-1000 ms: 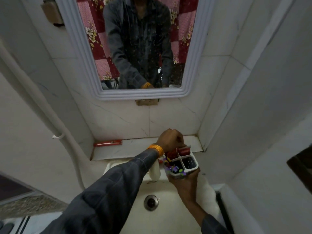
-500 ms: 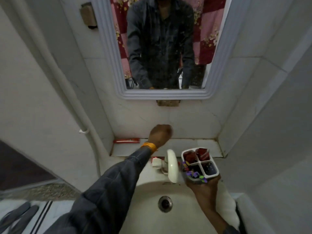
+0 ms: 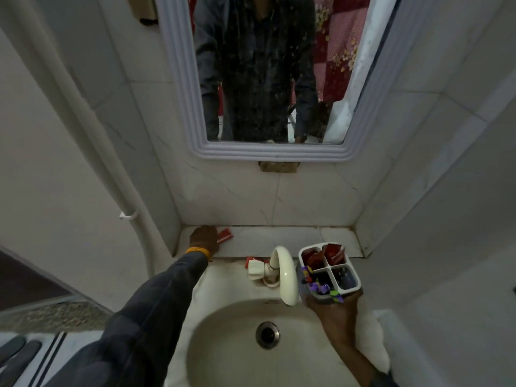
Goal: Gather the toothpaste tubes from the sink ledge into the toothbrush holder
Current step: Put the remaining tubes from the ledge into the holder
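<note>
A red toothpaste tube (image 3: 225,236) lies at the left end of the white sink ledge (image 3: 282,239), its right end sticking out and tilted. My left hand (image 3: 204,239) rests on the ledge with fingers closed over the tube's left part. My right hand (image 3: 336,317) holds a white four-compartment toothbrush holder (image 3: 350,287) from below, over the basin's right rim. Two red tubes (image 3: 324,256) stand in the holder's two back compartments. Purple and dark items fill its front left compartment.
A cream tap (image 3: 284,275) arches over the basin (image 3: 223,339) just left of the holder. A small red item (image 3: 249,260) sits behind the tap's valve. The framed mirror (image 3: 268,156) hangs above. Tiled walls close both ends of the ledge.
My left hand left the holder, swept left along the ledge and closed over the red tube. The view shifted left, and the holder stayed in my right hand.
</note>
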